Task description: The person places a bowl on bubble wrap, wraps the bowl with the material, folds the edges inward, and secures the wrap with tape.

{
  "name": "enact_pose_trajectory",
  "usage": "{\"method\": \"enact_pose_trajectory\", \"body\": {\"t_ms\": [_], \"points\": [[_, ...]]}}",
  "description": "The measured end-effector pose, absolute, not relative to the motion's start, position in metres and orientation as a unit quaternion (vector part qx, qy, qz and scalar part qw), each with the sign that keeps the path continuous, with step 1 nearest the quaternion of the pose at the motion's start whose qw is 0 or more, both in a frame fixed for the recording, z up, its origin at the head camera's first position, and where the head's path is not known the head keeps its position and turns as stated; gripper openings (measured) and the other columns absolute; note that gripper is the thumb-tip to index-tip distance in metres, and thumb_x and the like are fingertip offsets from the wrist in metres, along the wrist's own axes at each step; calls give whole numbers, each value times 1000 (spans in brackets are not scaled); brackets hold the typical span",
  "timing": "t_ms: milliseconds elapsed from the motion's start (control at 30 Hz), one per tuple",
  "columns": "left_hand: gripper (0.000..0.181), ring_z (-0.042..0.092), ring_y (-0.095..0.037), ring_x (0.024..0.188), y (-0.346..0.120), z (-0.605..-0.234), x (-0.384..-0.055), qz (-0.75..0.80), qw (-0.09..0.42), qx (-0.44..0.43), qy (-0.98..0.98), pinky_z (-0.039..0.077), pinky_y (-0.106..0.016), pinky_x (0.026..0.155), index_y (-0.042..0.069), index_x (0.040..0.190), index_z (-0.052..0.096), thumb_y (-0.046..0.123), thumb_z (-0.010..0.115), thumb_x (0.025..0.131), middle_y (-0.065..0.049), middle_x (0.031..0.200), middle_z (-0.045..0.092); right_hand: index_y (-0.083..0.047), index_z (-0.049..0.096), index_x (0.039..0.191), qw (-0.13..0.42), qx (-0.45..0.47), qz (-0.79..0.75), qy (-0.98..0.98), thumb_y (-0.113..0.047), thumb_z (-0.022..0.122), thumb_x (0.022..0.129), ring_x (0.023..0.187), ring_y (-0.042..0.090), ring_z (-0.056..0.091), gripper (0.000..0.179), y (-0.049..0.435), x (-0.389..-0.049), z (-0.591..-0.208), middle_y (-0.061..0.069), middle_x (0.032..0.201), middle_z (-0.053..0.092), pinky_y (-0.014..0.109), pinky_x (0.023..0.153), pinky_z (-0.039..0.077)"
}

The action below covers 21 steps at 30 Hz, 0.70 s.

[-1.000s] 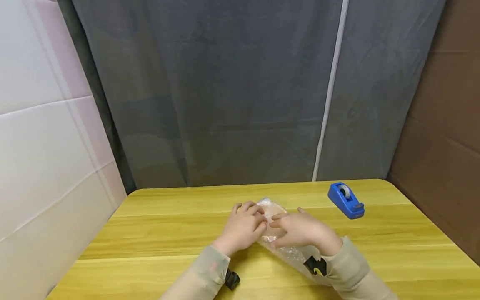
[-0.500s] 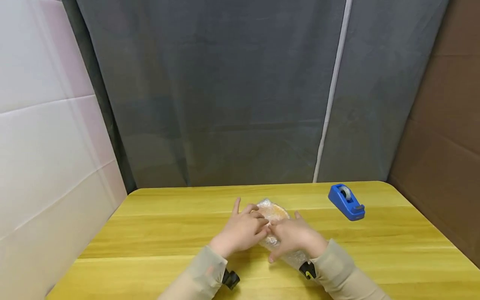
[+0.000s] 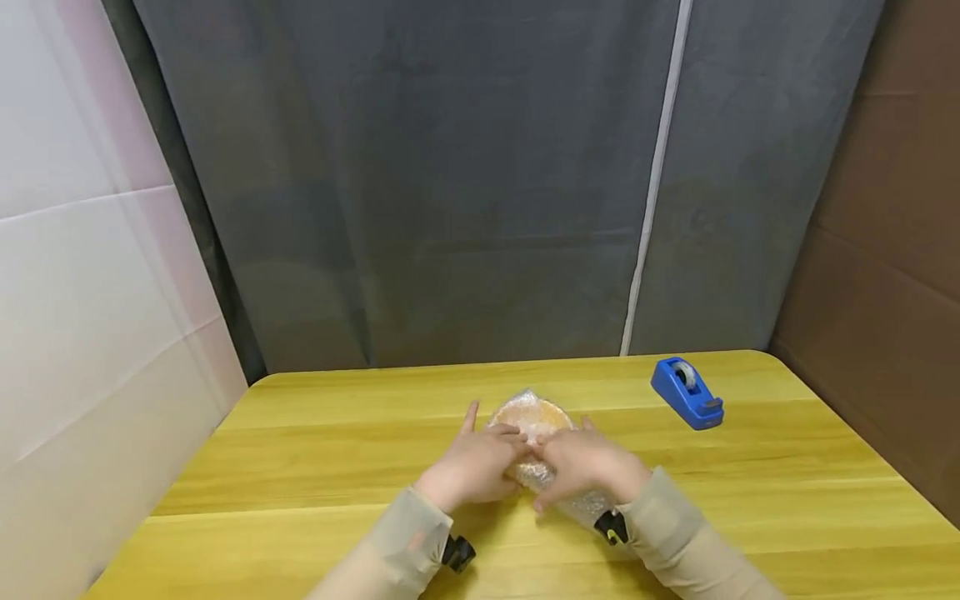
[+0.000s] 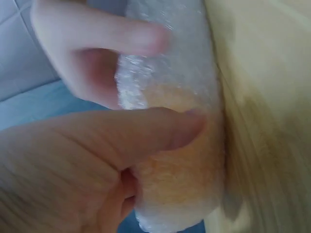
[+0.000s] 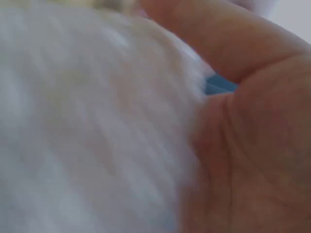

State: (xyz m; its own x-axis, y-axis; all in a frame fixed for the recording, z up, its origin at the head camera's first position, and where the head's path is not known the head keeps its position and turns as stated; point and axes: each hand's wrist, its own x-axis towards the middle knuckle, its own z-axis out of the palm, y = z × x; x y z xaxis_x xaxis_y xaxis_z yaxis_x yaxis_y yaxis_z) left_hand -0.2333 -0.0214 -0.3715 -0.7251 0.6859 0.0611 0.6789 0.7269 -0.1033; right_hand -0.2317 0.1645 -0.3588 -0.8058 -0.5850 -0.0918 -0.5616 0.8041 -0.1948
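In the head view, a bubble-wrapped bundle (image 3: 534, 414) lies near the front middle of the wooden table (image 3: 300, 467), a round, orange-yellow shape showing through its far end. The left hand (image 3: 480, 462) and right hand (image 3: 588, 467) meet over it, fingers on the wrap, the left little finger lifted and the right thumb spread toward the near side. A blue tape dispenser (image 3: 688, 396) stands well apart, toward the table's far right corner. In the left wrist view, the left hand pinches the bundle, thumb pressed across its side, fingers bent behind; the right hand's digits are beside and against it. In the right wrist view, blurred wrap fills the space beside the right thumb and palm; whether that hand grips, I cannot tell.
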Motion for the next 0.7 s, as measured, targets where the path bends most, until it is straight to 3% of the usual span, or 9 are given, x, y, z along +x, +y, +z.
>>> {"method": "enact_pose_trajectory", "body": {"t_ms": [133,267,367,600,700], "points": [[40,44,-13,130,-18,-378,-235,12,47,-362,-931,7,-66,110,27,125,66,26,70,85,10,134,57,-2,59,130,101,-351,-192,911,-37,70,87,110,27,60,56,196,-233,-336,13,126,62,52,98,43],[37,44,-12,129,-11,-381,-237,3,48,-358,-932,8,-64,111,26,123,68,24,67,86,11,133,58,-1,60,129,55,-347,-223,909,-23,64,94,114,36,57,42,240,-238,-328,17,126,61,51,94,47],[37,44,-11,129,-9,-382,-238,4,49,-356,-933,8,-63,112,25,122,68,24,67,85,11,132,58,-1,58,130,-1,-323,-182,929,-13,67,90,111,37,59,42,264,-243,-340,17,126,61,50,89,50],[35,44,-11,128,-11,-382,-240,-5,38,-355,-934,7,-63,112,25,121,69,22,65,86,14,128,60,-15,45,142,-171,-378,-8,910,-17,86,71,109,28,60,82,288,-260,-387,14,132,54,51,83,50],[34,45,-11,127,-11,-383,-240,-9,42,-352,-935,7,-64,112,25,119,69,22,66,86,15,125,61,-16,49,136,-235,-445,36,863,-16,84,71,106,27,61,74,285,-267,-397,15,127,55,47,80,52]]}}
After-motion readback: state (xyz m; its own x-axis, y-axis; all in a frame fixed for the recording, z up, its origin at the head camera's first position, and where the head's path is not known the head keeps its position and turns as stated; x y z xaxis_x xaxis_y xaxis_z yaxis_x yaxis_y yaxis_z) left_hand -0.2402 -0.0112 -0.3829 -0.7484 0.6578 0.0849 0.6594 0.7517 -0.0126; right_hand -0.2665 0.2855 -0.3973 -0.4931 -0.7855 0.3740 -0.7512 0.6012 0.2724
